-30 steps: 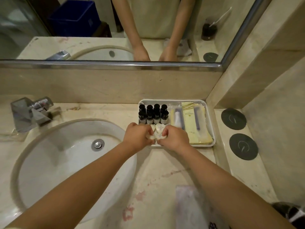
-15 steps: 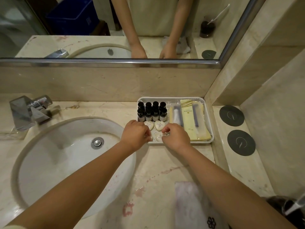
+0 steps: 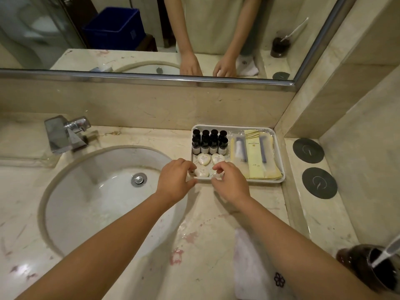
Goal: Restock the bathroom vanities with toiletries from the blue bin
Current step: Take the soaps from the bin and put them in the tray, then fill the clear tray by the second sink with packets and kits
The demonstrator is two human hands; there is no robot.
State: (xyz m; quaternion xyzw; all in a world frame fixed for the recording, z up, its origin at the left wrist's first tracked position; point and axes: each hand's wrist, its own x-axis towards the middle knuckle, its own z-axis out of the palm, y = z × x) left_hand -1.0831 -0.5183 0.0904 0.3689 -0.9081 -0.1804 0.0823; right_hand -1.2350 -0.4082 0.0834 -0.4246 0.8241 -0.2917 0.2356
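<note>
Polished, veined stone bench (image 3: 205,224) with a glossy white ceramic basin (image 3: 97,191) and a chromed metal tap (image 3: 65,135); a smooth, shiny-rimmed tray (image 3: 279,156) holds dark glossy plastic bottles (image 3: 209,141), soaps (image 3: 204,159) in clear film and matt yellow paper packets (image 3: 256,156) — alongside matt dark coasters (image 3: 308,150) and soft white cloth (image 3: 249,267).

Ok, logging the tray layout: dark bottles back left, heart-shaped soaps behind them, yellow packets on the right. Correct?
No: the head view shows the heart-shaped soaps in front of the dark bottles, toward the tray's near edge, not behind them. Bottles back left and yellow packets on the right are correct.
</note>
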